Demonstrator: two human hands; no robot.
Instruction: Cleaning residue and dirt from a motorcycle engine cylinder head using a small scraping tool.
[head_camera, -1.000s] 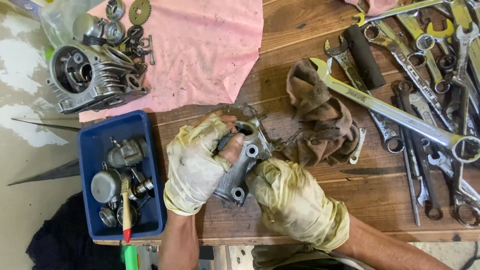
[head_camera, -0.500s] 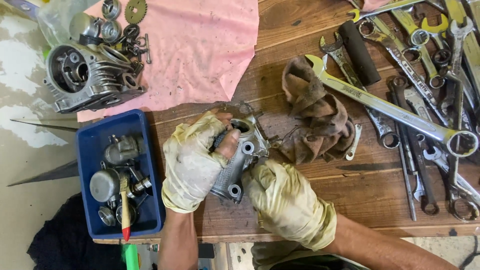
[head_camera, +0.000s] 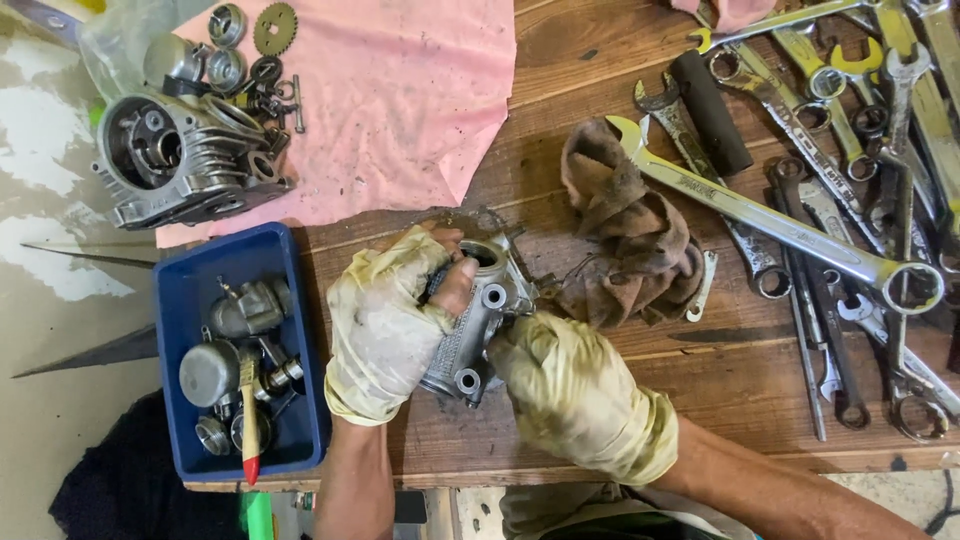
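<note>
The left hand (head_camera: 385, 335) grips the metal casting (head_camera: 478, 325) over the bench (head_camera: 600, 400), thumb at its bore; the right hand (head_camera: 575, 390) clasps its lower edge. Steady support and small, controlled pressure suit this work.

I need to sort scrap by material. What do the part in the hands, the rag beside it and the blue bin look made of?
Held part: seemingly cast aluminium, dull grey and ribbed. Rag: woven cloth, brown with grime, crumpled. Blue bin: likely moulded plastic, smooth, even colour.
</note>
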